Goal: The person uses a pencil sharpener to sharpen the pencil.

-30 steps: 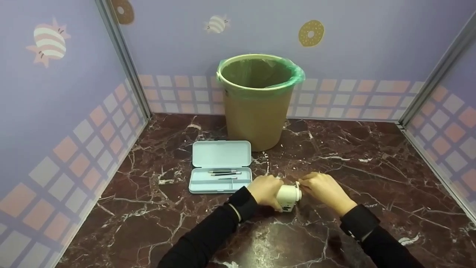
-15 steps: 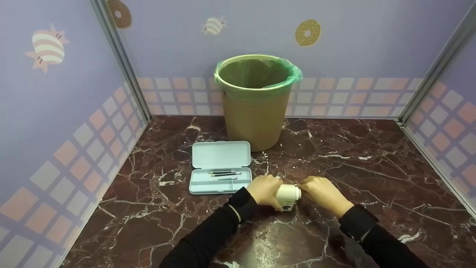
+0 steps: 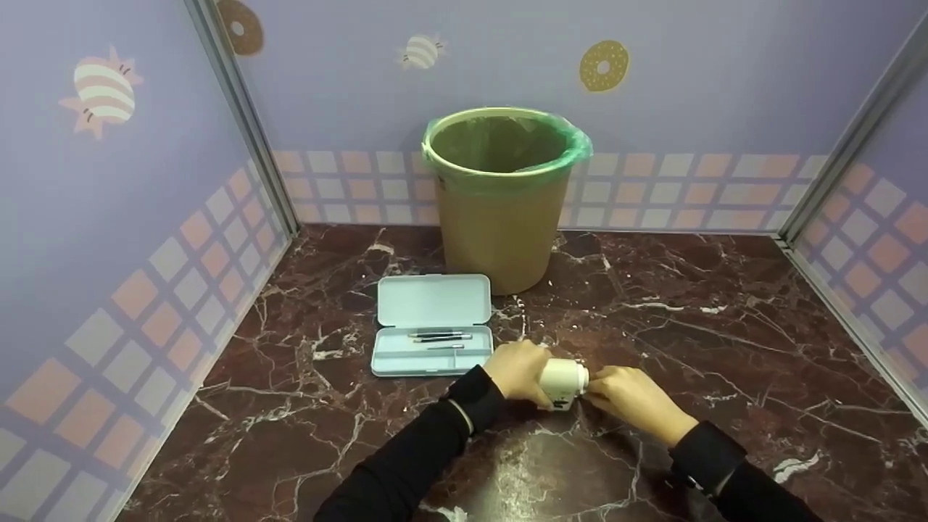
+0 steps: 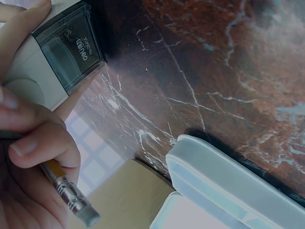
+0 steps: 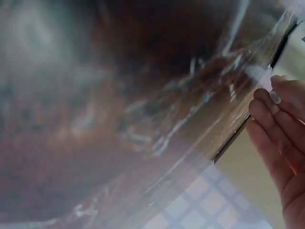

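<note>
A cream crank pencil sharpener lies on the marble-patterned surface; its clear shavings window shows in the left wrist view. My left hand grips the sharpener's body. Curled fingers of that hand also hold a pencil, its metal band and eraser end sticking out. My right hand is at the sharpener's right end, fingertips pinched together at the crank, which the fingers mostly hide. Just left of the left hand stands a light blue pencil case, lid raised, with several pencils inside.
Behind the pencil case stands a tan bin lined with a green bag. Patterned panels enclose the back and both sides. Small pale specks lie on the surface near the bin.
My right hand has come down from the top of the sharpener's end to a lower position, and the crank is out of sight there. My left hand and the sharpener stay in place.
</note>
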Action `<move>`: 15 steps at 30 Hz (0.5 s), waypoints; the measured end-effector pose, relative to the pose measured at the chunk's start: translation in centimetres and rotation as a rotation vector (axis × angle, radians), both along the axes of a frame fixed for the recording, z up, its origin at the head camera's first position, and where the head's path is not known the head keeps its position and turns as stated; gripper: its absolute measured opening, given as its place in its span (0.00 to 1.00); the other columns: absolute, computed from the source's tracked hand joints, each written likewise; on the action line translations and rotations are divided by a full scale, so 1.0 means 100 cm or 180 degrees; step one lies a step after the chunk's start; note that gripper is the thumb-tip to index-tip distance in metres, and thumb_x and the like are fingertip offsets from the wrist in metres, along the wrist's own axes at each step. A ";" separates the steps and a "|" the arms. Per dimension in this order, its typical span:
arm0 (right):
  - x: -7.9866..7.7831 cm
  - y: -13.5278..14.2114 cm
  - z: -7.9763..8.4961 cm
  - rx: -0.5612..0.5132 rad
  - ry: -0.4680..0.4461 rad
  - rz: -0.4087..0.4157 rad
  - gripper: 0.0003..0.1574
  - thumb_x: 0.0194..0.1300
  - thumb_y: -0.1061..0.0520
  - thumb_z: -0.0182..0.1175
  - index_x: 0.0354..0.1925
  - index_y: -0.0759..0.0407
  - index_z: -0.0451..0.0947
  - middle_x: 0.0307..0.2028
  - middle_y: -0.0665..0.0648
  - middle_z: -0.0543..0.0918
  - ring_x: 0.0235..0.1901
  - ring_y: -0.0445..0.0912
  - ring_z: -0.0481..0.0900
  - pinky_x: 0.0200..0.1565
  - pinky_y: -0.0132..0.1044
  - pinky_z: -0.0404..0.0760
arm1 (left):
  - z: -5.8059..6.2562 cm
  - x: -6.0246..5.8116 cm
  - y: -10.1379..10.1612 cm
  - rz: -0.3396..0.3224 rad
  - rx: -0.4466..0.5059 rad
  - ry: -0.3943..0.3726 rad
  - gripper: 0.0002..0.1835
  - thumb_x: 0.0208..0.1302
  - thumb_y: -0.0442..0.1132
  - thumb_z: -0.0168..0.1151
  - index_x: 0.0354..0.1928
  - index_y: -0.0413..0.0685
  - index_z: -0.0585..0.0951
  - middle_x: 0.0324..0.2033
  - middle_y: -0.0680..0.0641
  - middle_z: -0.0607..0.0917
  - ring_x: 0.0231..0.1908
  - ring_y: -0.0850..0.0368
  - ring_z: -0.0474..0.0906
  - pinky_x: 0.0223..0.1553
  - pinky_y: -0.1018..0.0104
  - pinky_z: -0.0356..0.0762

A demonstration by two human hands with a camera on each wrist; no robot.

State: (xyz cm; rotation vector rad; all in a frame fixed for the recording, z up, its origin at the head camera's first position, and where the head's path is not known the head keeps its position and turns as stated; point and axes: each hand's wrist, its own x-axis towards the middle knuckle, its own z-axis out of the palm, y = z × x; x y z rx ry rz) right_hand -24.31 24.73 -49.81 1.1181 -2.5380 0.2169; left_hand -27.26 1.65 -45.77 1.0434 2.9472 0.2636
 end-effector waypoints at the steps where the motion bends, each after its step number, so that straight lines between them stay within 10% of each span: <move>1: 0.001 0.000 0.000 -0.0004 0.0003 0.0012 0.06 0.53 0.60 0.75 0.29 0.54 0.85 0.26 0.51 0.87 0.25 0.44 0.83 0.29 0.39 0.83 | 0.000 0.000 0.000 0.0016 -0.0012 0.0001 0.26 0.39 0.54 0.84 0.38 0.48 0.86 0.34 0.51 0.90 0.31 0.56 0.84 0.32 0.64 0.83; 15: 0.012 0.004 0.000 -0.0166 -0.0099 0.0205 0.10 0.50 0.62 0.77 0.35 0.55 0.89 0.30 0.50 0.90 0.28 0.43 0.85 0.32 0.38 0.85 | -0.001 -0.001 0.003 0.0123 -0.0013 -0.0035 0.25 0.37 0.54 0.85 0.35 0.48 0.86 0.31 0.51 0.89 0.28 0.58 0.81 0.29 0.64 0.81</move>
